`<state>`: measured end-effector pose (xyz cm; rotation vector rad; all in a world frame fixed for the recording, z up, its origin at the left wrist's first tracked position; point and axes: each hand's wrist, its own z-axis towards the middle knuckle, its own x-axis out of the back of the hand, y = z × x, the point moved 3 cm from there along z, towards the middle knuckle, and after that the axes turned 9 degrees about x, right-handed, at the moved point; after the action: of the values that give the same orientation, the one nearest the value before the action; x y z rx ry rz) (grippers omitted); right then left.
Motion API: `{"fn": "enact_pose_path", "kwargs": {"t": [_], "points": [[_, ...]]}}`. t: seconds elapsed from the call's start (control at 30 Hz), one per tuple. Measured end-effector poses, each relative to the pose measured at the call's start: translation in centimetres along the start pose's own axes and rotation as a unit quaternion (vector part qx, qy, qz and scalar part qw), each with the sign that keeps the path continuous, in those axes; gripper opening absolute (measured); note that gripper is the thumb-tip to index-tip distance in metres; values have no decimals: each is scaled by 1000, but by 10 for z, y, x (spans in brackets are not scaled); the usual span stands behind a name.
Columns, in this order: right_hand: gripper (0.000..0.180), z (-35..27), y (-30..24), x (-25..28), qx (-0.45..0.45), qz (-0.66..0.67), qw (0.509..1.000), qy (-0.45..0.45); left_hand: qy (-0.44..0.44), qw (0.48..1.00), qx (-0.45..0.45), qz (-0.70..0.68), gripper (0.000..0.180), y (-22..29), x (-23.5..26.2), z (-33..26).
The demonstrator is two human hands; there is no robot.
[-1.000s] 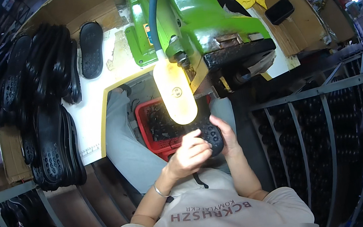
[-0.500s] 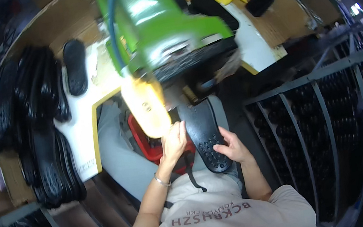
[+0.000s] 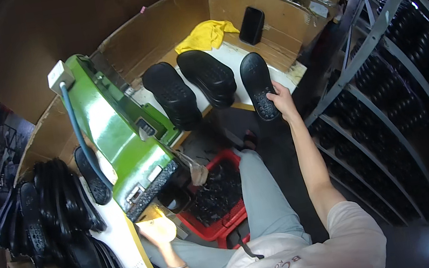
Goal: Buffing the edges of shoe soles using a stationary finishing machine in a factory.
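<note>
My right hand reaches out to the right and grips the heel end of a black shoe sole, with the thumb on its dotted face. The sole is at the table's right end, beside two stacks of black soles. My left hand is closed at the edge of a pale sole, low at the front of a green machine. Strong light washes out this sole, and the machine head hides part of it. My left fingers show only in part.
Beneath the machine stands a red basket of black scraps. More black soles are heaped at left. A yellow cloth and a black phone are by the cardboard wall. A metal rack stands at right.
The view has swung right. My right hand has carried the black sole from above my lap out to the table's right end. My left hand and the pale sole are now lower, by the machine's head.
</note>
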<state>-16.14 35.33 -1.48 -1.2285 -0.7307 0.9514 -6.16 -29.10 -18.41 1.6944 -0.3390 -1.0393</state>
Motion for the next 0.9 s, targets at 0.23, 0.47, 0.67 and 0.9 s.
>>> {"fn": "enact_pose_path", "kwargs": {"t": [0.23, 0.47, 0.67, 0.9], "points": [[50, 52, 22, 22, 44, -435, 896, 76, -99, 754, -333, 558, 27, 139, -218, -20], [45, 50, 10, -11, 8, -526, 847, 72, -64, 654, -258, 708, 65, 76, -187, 51], [42, 40, 3, 1, -47, -505, 857, 87, -91, 696, -261, 662, 62, 70, -172, 55], [41, -19, 29, 68, -11, -158, 983, 88, -23, 654, -417, 631, 52, 46, -167, 20]]}}
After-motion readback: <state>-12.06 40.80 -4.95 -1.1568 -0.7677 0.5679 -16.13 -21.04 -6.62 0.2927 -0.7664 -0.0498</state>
